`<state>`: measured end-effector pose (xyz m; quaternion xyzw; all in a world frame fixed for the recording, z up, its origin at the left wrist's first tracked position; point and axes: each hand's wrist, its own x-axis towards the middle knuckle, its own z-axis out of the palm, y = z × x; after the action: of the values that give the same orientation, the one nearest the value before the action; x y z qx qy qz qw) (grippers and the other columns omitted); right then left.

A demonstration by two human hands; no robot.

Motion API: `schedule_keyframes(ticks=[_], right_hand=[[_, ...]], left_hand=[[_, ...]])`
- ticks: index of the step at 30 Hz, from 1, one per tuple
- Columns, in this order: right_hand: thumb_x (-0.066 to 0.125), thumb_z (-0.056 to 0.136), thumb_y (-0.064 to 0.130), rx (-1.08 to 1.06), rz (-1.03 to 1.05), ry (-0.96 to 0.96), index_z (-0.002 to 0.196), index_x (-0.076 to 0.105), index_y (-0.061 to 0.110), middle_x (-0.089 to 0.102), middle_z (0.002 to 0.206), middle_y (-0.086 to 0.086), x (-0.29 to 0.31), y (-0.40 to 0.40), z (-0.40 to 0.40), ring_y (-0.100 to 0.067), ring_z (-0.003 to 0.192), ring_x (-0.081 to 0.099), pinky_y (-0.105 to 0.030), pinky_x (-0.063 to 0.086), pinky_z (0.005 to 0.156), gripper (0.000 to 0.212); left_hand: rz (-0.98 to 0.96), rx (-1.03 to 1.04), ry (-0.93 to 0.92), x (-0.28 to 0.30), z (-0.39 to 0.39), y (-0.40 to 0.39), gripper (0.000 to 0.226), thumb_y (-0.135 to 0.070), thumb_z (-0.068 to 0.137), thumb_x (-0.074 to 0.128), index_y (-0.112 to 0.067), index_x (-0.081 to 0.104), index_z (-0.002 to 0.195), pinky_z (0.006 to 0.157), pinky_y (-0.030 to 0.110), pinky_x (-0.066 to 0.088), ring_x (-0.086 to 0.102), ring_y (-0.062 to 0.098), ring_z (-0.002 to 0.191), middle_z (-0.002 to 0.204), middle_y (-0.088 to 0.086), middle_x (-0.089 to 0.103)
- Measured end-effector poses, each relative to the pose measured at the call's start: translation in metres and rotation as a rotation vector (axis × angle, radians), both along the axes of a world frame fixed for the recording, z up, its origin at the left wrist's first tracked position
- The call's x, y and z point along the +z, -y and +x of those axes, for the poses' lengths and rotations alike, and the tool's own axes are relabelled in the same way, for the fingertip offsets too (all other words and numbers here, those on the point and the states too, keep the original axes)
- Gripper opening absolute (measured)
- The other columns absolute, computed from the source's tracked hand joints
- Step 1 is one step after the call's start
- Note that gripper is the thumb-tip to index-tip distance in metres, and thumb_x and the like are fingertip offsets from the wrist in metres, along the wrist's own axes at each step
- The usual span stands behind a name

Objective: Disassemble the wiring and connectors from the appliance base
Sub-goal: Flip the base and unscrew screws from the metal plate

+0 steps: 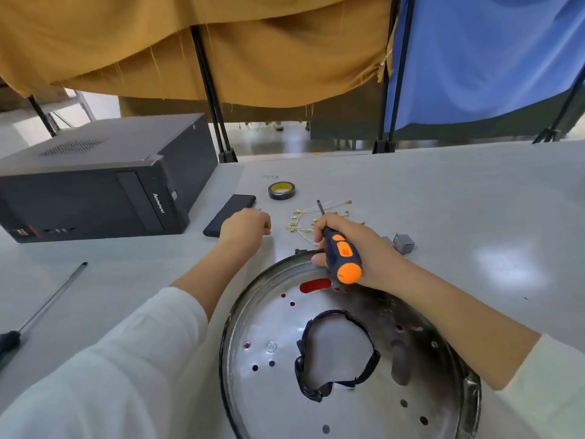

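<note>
The round metal appliance base [262, 315] lies on the table in front of me, its central opening edged with black tape. Beyond its far rim lie loose white wires with several brass connectors [300, 218]. My right hand [354, 245] grips a blue and orange screwdriver [340, 253], shaft pointing away over the wires. My left hand [245, 226] rests on the table left of the wires with its fingers curled; I cannot tell whether it holds anything. A small grey connector block [403, 243] sits to the right of my right hand.
A black computer case [95, 182] lies at the left. A dark flat phone [231, 207] sits by my left hand and a roll of black tape [281, 190] lies beyond it. A long screwdriver [41, 312] lies at the left edge. Curtains hang behind the table.
</note>
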<state>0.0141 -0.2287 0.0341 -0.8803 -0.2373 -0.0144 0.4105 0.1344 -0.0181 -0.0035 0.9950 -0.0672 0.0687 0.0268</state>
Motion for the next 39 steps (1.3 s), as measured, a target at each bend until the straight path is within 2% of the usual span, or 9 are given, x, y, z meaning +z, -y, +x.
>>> schedule_keyframes(ticks=[10, 13, 16, 19, 21, 24, 27, 32, 39], right_hand=[[0.058, 0.087, -0.002, 0.036, 0.056, -0.106, 0.096, 0.052, 0.03, 0.056, 0.093, 0.006, -0.005, 0.0, 0.008, -0.013, 0.086, 0.056, -0.041, 0.05, 0.088, 0.034], [0.063, 0.085, -0.003, 0.025, 0.132, -0.048, 0.101, 0.056, 0.015, 0.056, 0.09, 0.008, -0.004, -0.002, 0.005, -0.002, 0.079, 0.058, -0.024, 0.052, 0.082, 0.025], [0.066, 0.085, 0.003, -0.025, 0.325, 0.026, 0.094, 0.054, 0.008, 0.056, 0.089, 0.008, 0.002, -0.007, 0.0, 0.011, 0.075, 0.058, -0.006, 0.045, 0.07, 0.016], [0.066, 0.086, 0.022, -0.145, 0.409, 0.095, 0.099, 0.053, 0.008, 0.059, 0.08, 0.0, 0.015, -0.006, -0.005, -0.003, 0.066, 0.059, -0.015, 0.048, 0.06, 0.023], [0.065, 0.084, 0.039, -0.255, 0.369, 0.133, 0.101, 0.051, 0.017, 0.063, 0.078, 0.0, 0.024, -0.003, -0.009, -0.011, 0.065, 0.063, -0.023, 0.052, 0.06, 0.03], [0.06, 0.085, 0.05, -0.401, 0.344, 0.185, 0.083, 0.057, 0.012, 0.063, 0.063, 0.005, 0.039, 0.0, -0.02, -0.003, 0.048, 0.058, -0.022, 0.048, 0.051, 0.038], [0.053, 0.087, 0.054, -0.445, 0.277, 0.277, 0.062, 0.055, 0.011, 0.061, 0.053, -0.001, 0.052, 0.006, -0.039, -0.011, 0.045, 0.055, -0.04, 0.053, 0.061, 0.05], [0.055, 0.087, 0.049, -0.525, 0.253, 0.461, 0.068, 0.052, 0.005, 0.058, 0.058, -0.013, 0.067, 0.009, -0.061, -0.027, 0.059, 0.058, -0.046, 0.051, 0.063, 0.048], [0.061, 0.084, 0.029, -0.473, 0.375, 0.504, 0.054, 0.037, 0.014, 0.04, 0.045, 0.002, 0.085, 0.003, -0.072, -0.013, 0.046, 0.039, -0.027, 0.035, 0.049, 0.041]], left_hand=[[0.098, -0.011, -0.026, -0.007, 0.022, 0.002, 0.033, -0.006, 0.09, 0.052, -0.026, 0.064, 0.113, 0.066, 0.028, 0.04, 0.059, 0.022, 0.098, 0.113, -0.002, 0.059], [0.042, -0.026, 0.031, -0.003, 0.013, 0.001, 0.04, -0.005, 0.091, 0.051, -0.025, 0.057, 0.126, 0.068, 0.027, 0.041, 0.058, 0.017, 0.105, 0.12, -0.004, 0.057], [-0.295, -0.073, 0.136, 0.018, -0.012, 0.006, 0.025, -0.021, 0.093, 0.053, -0.024, 0.062, 0.116, 0.073, 0.028, 0.045, 0.059, 0.013, 0.096, 0.114, -0.006, 0.062], [-0.685, -0.29, -0.187, 0.046, -0.048, 0.019, 0.02, -0.039, 0.092, 0.052, -0.026, 0.066, 0.101, 0.065, 0.02, 0.05, 0.061, 0.008, 0.083, 0.096, -0.013, 0.068], [-0.676, -0.394, -0.466, 0.054, -0.076, 0.028, 0.029, -0.049, 0.09, 0.051, -0.029, 0.065, 0.107, 0.072, 0.013, 0.048, 0.062, 0.001, 0.089, 0.098, -0.018, 0.067], [-0.529, -0.474, -0.43, 0.04, -0.101, 0.034, 0.027, -0.034, 0.093, 0.055, -0.031, 0.058, 0.119, 0.089, 0.016, 0.042, 0.058, 0.001, 0.102, 0.111, -0.015, 0.063], [-0.61, -0.382, -0.339, 0.035, -0.12, 0.029, 0.034, -0.007, 0.093, 0.047, -0.028, 0.059, 0.117, 0.087, 0.023, 0.043, 0.06, 0.015, 0.097, 0.112, -0.002, 0.066], [-0.638, -0.116, -0.299, 0.03, -0.14, 0.011, 0.039, -0.003, 0.092, 0.039, -0.027, 0.053, 0.12, 0.068, 0.026, 0.047, 0.06, 0.028, 0.09, 0.113, 0.005, 0.064], [-0.504, 0.063, -0.305, 0.03, -0.165, -0.015, 0.047, -0.007, 0.092, 0.039, -0.016, 0.033, 0.138, 0.063, 0.025, 0.042, 0.053, 0.018, 0.081, 0.107, 0.007, 0.056]])
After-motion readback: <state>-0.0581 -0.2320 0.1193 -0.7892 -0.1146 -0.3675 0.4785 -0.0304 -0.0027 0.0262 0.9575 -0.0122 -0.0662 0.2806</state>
